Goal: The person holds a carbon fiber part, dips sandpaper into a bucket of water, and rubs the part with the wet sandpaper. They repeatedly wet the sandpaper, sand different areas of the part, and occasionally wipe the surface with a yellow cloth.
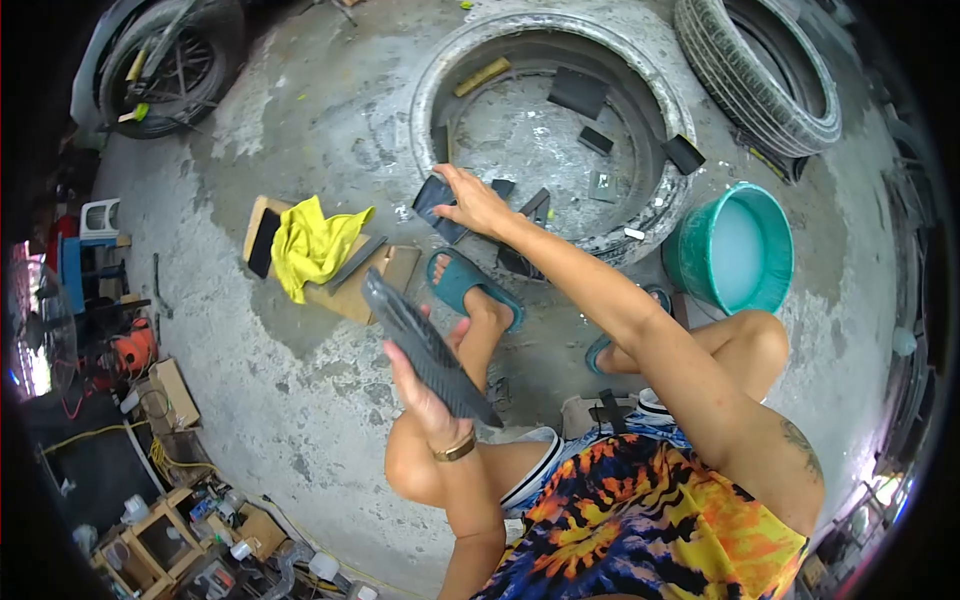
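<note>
In my left hand [425, 385] is a long dark carbon-patterned piece [425, 345], held tilted above the floor near my left knee. My right hand [472, 200] reaches out over a dark flat sheet [437, 208] at the near left edge of a large tire [428, 100]. Its fingers are spread, and whether they touch the sheet cannot be made out. A yellow cloth [315, 245] lies left of my hands on cardboard [385, 285], with a dark strip [357, 262] beside it.
A green bucket of cloudy liquid [735, 250] stands right of the tire. Dark pieces [579, 92] lie inside the tire, and another [684, 154] rests on its rim. Another tire [745, 90] is at the upper right. Tools and boxes [170, 395] line the left side.
</note>
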A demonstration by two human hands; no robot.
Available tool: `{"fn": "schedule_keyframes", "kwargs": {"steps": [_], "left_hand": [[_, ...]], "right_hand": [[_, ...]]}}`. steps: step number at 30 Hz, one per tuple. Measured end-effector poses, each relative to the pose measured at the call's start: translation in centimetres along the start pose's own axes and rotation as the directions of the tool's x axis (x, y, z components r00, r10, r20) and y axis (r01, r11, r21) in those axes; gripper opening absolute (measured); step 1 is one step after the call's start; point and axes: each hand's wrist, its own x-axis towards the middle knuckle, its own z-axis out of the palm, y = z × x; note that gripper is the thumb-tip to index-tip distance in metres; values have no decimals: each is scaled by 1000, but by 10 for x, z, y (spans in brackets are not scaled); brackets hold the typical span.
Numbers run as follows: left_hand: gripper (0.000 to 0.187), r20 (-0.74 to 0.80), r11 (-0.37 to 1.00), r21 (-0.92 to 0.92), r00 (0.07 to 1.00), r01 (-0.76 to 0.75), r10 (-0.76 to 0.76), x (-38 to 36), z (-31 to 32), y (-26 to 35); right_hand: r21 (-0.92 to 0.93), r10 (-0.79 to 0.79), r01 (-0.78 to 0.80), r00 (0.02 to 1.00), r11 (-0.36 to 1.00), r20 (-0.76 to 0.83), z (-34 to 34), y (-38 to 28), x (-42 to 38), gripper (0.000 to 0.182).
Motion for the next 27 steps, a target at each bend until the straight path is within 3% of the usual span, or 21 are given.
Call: {"fn": "schedule_keyframes", "kwargs": {"steps": [2,5,7,8,10,11,13,16,17,20,22,24,27], "left_hand": [[53,73,999,28,997,26,-28,5,-16,-3],[55,24,998,51,999,19,-21,10,-23,-7],[53,34,999,48,999,25,-27,12,-27,-9],[53,31,998,51,999,29,-30,12,-22,-10],[51,-36,987,161,999,-1,7,11,-12,-11],[51,-42,986,168,999,-1,9,11,-15,-12],[48,138,985,169,989,30,-54,12,-22,-13],[46,95,975,223,995,0,-22,19,-18,-27],[47,19,969,243,999,30,-36,18,-9,-30],[48,19,943,316,993,104,-116,20,-8,-39],[49,-30,943,304,990,138,-135,18,6,-47],[47,34,907,376,975,189,-218,16,9,-54],[46,174,908,347,935,236,-309,16,1,-80]], "right_hand": [[151,32,-24,998,988,-53,-21,13,11,57],[119,233,-214,956,970,-181,-37,88,45,41],[-238,402,-402,914,884,-51,-48,116,47,36],[-236,406,-405,913,883,-48,-47,128,48,36],[-558,560,-383,807,737,186,-33,158,49,34],[-552,560,-383,805,741,193,-25,167,47,34],[-578,559,-409,823,706,101,-7,172,42,33],[-676,459,-285,884,679,88,17,185,34,31],[-669,461,-289,883,684,91,25,191,33,31],[-520,429,-322,898,791,97,22,205,41,22],[-9,369,-378,899,926,236,-8,191,41,21],[473,400,-445,895,760,199,-64,151,17,19],[610,423,-312,905,729,-42,-162,91,-55,20]]}}
